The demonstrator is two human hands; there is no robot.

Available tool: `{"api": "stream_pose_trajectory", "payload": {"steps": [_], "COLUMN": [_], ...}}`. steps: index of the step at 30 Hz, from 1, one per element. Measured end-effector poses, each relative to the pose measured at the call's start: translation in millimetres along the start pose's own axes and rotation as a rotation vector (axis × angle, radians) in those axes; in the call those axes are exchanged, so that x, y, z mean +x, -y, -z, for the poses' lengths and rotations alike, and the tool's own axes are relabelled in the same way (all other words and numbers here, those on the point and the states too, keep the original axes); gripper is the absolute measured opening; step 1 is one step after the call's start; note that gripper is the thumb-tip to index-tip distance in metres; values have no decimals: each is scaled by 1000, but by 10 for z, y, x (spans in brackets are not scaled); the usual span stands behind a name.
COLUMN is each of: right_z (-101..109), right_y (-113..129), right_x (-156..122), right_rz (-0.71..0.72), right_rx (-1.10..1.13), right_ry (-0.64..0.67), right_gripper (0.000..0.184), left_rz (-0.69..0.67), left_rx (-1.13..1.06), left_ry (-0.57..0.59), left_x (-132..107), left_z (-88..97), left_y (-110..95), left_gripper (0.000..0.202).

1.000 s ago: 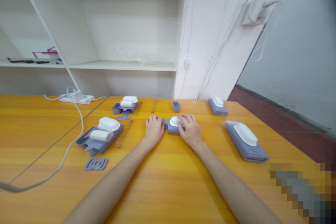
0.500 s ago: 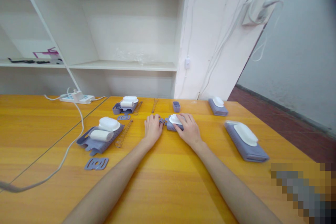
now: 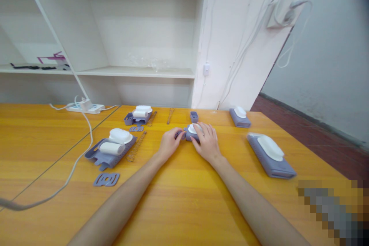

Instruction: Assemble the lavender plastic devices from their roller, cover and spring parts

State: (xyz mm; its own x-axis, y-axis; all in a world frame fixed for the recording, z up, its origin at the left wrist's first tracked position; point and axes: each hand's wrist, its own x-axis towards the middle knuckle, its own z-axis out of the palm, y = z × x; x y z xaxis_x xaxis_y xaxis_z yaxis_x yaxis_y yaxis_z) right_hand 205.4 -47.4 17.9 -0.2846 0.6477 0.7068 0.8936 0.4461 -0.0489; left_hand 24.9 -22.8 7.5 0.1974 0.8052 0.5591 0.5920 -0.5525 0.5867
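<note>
In the middle of the table lies a grey-purple box [image 3: 191,137] with a white oval part [image 3: 192,128] on top. My right hand [image 3: 205,140] is closed over it from the right, its fingers on the white part and the thumb at the near side. My left hand [image 3: 169,142] pinches a small grey-purple slotted plate [image 3: 180,135] between thumb and fingers, at the box's left end. The fingers hide much of this plate, and I cannot tell whether it touches the box. A small grey-purple cup [image 3: 194,117] stands behind the box.
At left lie two similar boxes [image 3: 111,159] [image 3: 144,119] with white cylinders [image 3: 112,148], loose slotted plates [image 3: 106,179] and coil springs [image 3: 136,146]. Two boxes with white tops [image 3: 271,157] [image 3: 240,119] stand at right. A white cable [image 3: 77,157] runs from a power strip [image 3: 85,107].
My left hand has shifted slightly right and turned, its thumb now pinching the slotted plate near the box. My right hand's fingers have moved a little over the white top.
</note>
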Motion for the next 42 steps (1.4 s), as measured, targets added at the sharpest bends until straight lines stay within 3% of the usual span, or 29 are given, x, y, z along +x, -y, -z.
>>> {"api": "stream_pose_trajectory", "payload": {"steps": [6, 10, 14, 17, 22, 24, 32, 42], "right_z": [7, -19, -46, -36, 27, 38, -68, -23], "right_y": [60, 36, 38, 57, 66, 57, 11, 38], "right_x": [-8, -12, -9, -11, -36, -48, -120, -98], "right_rz": [137, 147, 110, 80, 18, -9, -50, -10], "right_rx": [110, 153, 213, 246, 218, 179, 156, 129], "right_ry": [19, 13, -9, -23, -100, -129, -28, 52], "right_gripper": [43, 37, 9, 4, 5, 8, 19, 14], "left_rz": [-128, -217, -244, -178, -22, 65, 351, 374], "left_rx": [-92, -77, -55, -36, 156, 255, 527, 640], "left_ry": [-169, -100, -29, -51, -263, -277, -61, 62], "left_x": [-32, -56, -82, -68, 31, 65, 113, 223], "left_z": [-18, -57, -63, -37, -7, -17, -95, -86], "left_y": [-33, -25, -55, -77, -18, 33, 148, 357], "left_gripper": [19, 21, 23, 26, 27, 28, 49, 57]}}
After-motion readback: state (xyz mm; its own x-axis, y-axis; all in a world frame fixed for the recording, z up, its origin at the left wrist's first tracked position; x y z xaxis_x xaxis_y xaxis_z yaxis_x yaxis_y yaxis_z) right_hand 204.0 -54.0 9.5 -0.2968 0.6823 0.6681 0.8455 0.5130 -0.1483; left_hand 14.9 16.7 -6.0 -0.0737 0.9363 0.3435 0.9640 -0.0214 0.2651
